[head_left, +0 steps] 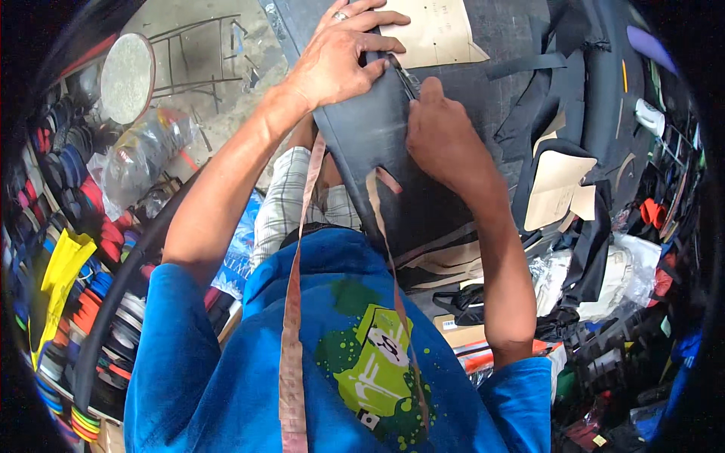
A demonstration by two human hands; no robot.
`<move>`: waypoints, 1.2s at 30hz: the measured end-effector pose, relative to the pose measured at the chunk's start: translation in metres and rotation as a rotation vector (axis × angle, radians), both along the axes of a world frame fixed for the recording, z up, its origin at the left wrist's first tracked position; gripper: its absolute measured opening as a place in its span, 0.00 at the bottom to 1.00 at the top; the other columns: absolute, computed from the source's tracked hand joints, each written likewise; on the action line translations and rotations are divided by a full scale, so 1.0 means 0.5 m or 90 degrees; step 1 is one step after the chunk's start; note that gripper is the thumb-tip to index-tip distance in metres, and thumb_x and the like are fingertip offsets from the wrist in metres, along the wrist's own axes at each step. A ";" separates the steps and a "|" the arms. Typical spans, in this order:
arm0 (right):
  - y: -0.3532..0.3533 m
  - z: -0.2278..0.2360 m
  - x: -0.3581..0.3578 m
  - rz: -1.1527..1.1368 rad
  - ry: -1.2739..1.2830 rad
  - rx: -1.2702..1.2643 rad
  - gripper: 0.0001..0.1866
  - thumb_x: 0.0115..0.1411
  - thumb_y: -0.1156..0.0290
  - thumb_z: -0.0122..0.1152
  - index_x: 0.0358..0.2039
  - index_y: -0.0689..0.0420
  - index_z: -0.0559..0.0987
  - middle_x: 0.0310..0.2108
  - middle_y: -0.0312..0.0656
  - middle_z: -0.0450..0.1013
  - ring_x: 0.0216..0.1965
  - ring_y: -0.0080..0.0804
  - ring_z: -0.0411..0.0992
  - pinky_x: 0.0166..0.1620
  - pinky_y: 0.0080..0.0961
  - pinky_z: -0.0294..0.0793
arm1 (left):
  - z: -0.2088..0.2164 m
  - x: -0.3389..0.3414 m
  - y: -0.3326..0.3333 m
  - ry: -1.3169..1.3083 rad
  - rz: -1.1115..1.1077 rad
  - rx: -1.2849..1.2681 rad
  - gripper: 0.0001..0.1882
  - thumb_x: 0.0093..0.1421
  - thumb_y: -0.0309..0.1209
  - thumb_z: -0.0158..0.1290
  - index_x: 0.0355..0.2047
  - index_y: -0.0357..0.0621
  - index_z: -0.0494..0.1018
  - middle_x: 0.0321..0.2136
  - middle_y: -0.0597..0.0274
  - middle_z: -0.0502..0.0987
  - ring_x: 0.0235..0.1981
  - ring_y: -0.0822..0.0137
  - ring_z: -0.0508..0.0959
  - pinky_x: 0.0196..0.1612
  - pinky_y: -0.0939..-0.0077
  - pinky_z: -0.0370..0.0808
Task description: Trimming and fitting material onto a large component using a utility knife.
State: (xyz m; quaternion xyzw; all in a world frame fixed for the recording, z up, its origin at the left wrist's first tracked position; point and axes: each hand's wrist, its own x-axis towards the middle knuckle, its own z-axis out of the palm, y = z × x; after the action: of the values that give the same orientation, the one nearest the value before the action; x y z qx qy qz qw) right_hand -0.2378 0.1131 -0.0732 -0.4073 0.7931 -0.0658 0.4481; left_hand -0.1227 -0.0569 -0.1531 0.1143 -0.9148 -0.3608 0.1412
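My left hand [343,57] presses down near the table's left edge, fingers spread. Its fingertips rest on a tan cardboard pattern piece [442,34], which lies on black sheet material [468,94]. Beside the left thumb, my right hand [449,136] is closed around a slim dark and silvery metal tool [409,81]. The tool's tip lies close to the left fingertips and the pattern's lower edge; its exact kind cannot be made out. A faded pink tape measure [293,340] hangs down over my blue shirt.
More tan pattern pieces [555,189] and black fabric strips [527,66] lie at the table's right. Clear plastic bags [630,272] sit beyond them. A round-topped stool [128,78] stands on the floor at left, near piles of coloured rolls [113,332] and a yellow sheet [60,283].
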 end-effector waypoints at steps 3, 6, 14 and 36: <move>-0.010 0.022 0.016 -0.026 -0.001 0.053 0.06 0.68 0.74 0.47 0.40 0.63 0.64 0.32 0.67 0.77 0.33 0.69 0.79 0.38 0.61 0.77 | 0.005 0.006 -0.001 0.005 0.007 -0.001 0.16 0.50 0.26 0.57 0.40 0.45 0.86 0.61 0.60 0.75 0.71 0.47 0.63 0.74 0.37 0.51; 0.033 -0.024 0.039 -0.003 0.074 -0.047 0.07 0.65 0.76 0.50 0.41 0.61 0.64 0.29 0.62 0.77 0.29 0.64 0.80 0.34 0.57 0.79 | 0.027 0.004 0.015 -0.046 0.042 -0.013 0.16 0.53 0.26 0.61 0.43 0.54 0.87 0.63 0.75 0.75 0.73 0.60 0.62 0.77 0.46 0.49; 0.054 -0.053 0.026 0.046 0.131 -0.126 0.12 0.60 0.78 0.55 0.41 0.59 0.64 0.26 0.55 0.75 0.25 0.57 0.80 0.28 0.50 0.80 | 0.029 0.000 0.015 -0.070 0.052 0.021 0.17 0.53 0.25 0.63 0.43 0.58 0.87 0.63 0.79 0.75 0.73 0.64 0.62 0.77 0.49 0.48; 0.058 -0.048 -0.078 0.222 0.166 -0.197 0.12 0.63 0.77 0.55 0.44 0.53 0.65 0.29 0.47 0.73 0.26 0.52 0.78 0.28 0.47 0.75 | -0.020 -0.007 -0.001 0.044 0.013 0.086 0.17 0.45 0.24 0.58 0.37 0.48 0.87 0.61 0.60 0.75 0.69 0.45 0.64 0.74 0.39 0.52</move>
State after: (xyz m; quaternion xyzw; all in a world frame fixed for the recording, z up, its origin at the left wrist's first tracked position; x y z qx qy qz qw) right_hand -0.2769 0.1420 -0.0972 -0.6068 0.7423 -0.0551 0.2789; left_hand -0.1263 -0.0572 -0.1631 0.1202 -0.8818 -0.4238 0.1685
